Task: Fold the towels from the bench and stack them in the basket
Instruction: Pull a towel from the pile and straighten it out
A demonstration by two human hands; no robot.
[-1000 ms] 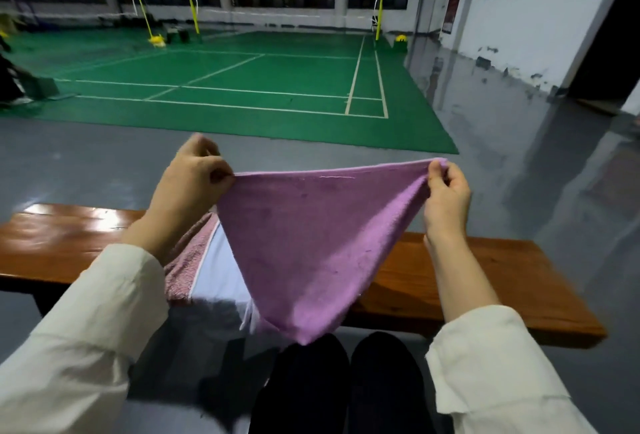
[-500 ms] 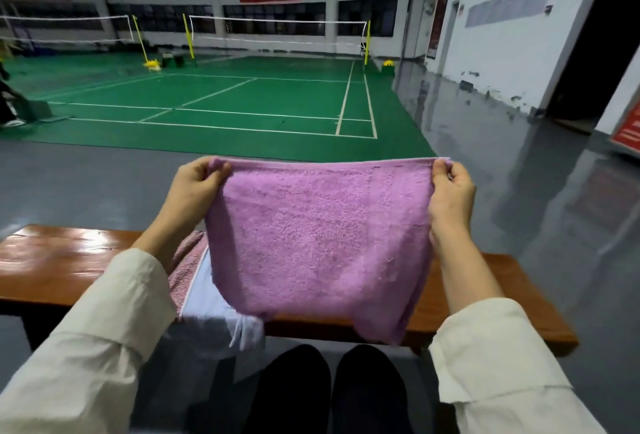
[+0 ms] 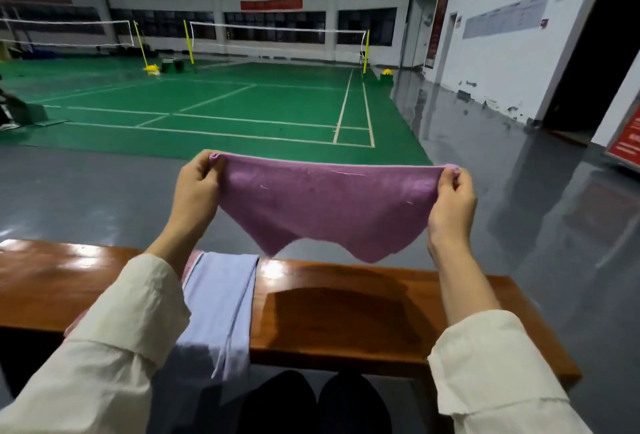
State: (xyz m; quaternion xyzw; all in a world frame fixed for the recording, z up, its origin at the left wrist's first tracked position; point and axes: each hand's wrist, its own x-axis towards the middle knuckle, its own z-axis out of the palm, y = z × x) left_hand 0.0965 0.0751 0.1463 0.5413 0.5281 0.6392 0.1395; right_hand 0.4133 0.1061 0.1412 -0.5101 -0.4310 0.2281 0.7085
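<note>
A pale blue towel point(image 3: 221, 305) lies nearest, draped over the front edge of the tabletop point(image 3: 346, 312) and not yet folded. Above it, the left hand point(image 3: 195, 187) and right hand point(image 3: 452, 198) each pinch a top corner of the purple towel point(image 3: 329, 205). Half a second ago it hung flat. Now it is lifted higher and pulled taut, clear of the wood, probably to straighten it for the next fold. No basket is in view.
</note>
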